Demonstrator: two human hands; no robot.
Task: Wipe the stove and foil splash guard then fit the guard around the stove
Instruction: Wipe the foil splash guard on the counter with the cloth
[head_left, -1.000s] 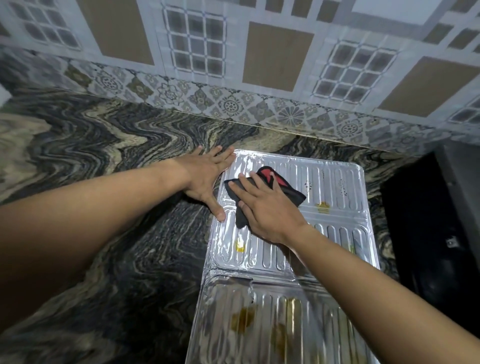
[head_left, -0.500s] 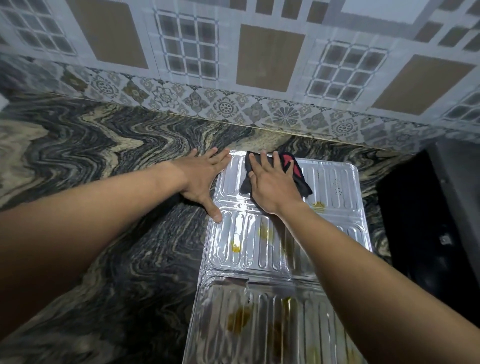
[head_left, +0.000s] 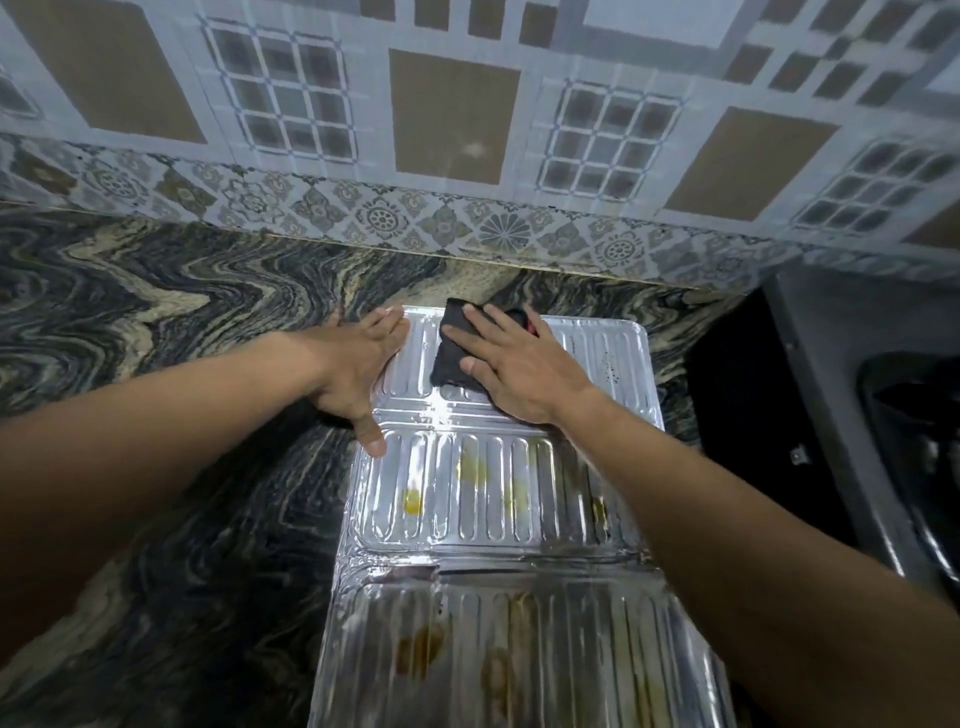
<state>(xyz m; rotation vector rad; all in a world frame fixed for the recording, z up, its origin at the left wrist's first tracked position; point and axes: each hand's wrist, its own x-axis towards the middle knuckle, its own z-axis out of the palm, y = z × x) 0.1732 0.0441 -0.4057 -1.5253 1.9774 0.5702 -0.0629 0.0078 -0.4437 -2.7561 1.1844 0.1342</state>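
The foil splash guard lies flat on the marbled counter, ribbed and shiny, with yellow and brown stains on its middle and near panels. My right hand presses a dark cloth with a red patch flat against the guard's far panel, fingers spread over it. My left hand rests palm-down with fingers apart on the guard's far left edge, its thumb on the fold between panels. The black stove shows at the right edge, partly cut off.
The dark marbled counter stretches left and toward me. A patterned tiled wall rises just behind the guard's far edge. The stove's dark side stands close to the guard's right edge.
My right hand has slid the cloth away from me, from the middle of the far panel up to its far edge. My left hand has stayed on the left edge.
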